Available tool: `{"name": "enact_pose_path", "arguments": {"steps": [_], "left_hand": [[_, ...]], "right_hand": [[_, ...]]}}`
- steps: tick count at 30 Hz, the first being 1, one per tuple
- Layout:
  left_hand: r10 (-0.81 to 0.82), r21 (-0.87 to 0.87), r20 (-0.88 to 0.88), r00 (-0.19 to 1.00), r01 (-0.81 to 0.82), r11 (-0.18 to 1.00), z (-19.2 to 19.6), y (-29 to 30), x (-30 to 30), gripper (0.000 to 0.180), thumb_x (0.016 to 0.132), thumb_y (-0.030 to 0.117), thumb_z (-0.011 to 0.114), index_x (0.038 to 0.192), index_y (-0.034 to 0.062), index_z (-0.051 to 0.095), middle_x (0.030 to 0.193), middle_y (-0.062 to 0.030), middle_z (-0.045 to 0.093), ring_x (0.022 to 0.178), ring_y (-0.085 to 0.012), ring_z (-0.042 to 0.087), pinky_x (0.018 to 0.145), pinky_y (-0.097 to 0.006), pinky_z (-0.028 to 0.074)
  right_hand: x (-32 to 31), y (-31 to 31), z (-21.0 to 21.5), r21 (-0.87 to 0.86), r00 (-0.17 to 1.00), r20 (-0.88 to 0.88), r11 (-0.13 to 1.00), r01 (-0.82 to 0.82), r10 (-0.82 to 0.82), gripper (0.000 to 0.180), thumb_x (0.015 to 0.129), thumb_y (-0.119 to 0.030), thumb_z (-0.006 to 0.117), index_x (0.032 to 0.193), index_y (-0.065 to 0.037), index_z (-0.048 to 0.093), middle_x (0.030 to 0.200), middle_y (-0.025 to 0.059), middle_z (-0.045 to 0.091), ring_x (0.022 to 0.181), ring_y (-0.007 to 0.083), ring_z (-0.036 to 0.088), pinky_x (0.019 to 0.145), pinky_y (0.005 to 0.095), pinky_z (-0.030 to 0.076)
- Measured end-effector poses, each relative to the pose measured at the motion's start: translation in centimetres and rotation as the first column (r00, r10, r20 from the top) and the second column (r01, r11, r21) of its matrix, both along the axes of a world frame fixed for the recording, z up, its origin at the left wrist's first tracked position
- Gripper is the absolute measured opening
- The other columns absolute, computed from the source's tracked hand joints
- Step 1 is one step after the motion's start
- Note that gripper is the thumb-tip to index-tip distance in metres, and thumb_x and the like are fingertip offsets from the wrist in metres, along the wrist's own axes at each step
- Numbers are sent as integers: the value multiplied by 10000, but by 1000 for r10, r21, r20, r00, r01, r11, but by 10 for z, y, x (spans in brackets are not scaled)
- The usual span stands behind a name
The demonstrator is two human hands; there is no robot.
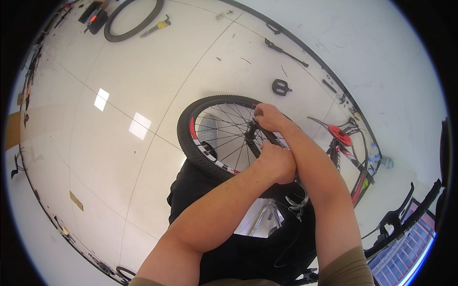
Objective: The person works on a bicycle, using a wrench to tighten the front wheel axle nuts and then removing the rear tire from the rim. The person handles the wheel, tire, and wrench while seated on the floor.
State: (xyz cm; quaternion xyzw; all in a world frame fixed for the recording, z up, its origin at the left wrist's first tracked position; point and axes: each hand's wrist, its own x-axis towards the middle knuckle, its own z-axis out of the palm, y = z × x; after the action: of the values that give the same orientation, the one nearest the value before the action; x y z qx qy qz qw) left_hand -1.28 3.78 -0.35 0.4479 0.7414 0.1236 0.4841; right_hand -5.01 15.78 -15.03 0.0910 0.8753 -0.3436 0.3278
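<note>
A bicycle wheel (185,127) with a knobby black tyre stands between my knees, its rim marked in red, white and black check. The black fork (268,135) reaches the wheel's hub (250,132) from the right. My left hand (277,163) is closed around the nearer fork leg, its fingertips mostly hidden. Beyond it, my right hand (269,117) is held by the fork end close to the hub, fingers curled in a pinch. Whatever those fingers grip is too small or covered. My forearms lie close together near the wrists.
A grey shoe (208,131) shows through the spokes. On the pale tiled floor are a pedal (281,87), a loose tyre (112,32), a yellow-and-black tool (157,26) and a dark rod-like part (286,51). The bike frame with a red disc (339,135) extends right; handlebars (405,224) stand lower right.
</note>
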Motion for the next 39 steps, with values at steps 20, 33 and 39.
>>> {"name": "enact_pose_path", "arguments": {"steps": [20,33,39], "left_hand": [[-11,-21,-6,1000,10,1000,1,3,0,301,872,299,607,1087,116,712,1012,-81,728,984,-280,683,880,-467,413],[4,-1,-6,1000,-4,1000,-2,4,2,336,886,324,609,1123,101,692,1047,-89,727,1000,-280,682,899,-480,419],[2,-17,-5,1000,-2,1000,-3,2,1,348,888,337,612,1116,86,689,1042,-96,727,998,-284,681,898,-466,421]], "right_hand": [[-2,3,-5,-9,999,23,999,40,-39,166,849,-125,698,939,15,687,958,190,699,960,316,662,852,398,509],[8,13,-24,-185,981,-77,970,160,-176,193,880,-102,634,1032,-2,699,1019,164,719,983,273,671,894,368,514],[3,12,-22,-190,995,-1,977,94,-96,187,857,-70,654,1017,6,715,1011,156,728,964,269,685,884,355,532]]}}
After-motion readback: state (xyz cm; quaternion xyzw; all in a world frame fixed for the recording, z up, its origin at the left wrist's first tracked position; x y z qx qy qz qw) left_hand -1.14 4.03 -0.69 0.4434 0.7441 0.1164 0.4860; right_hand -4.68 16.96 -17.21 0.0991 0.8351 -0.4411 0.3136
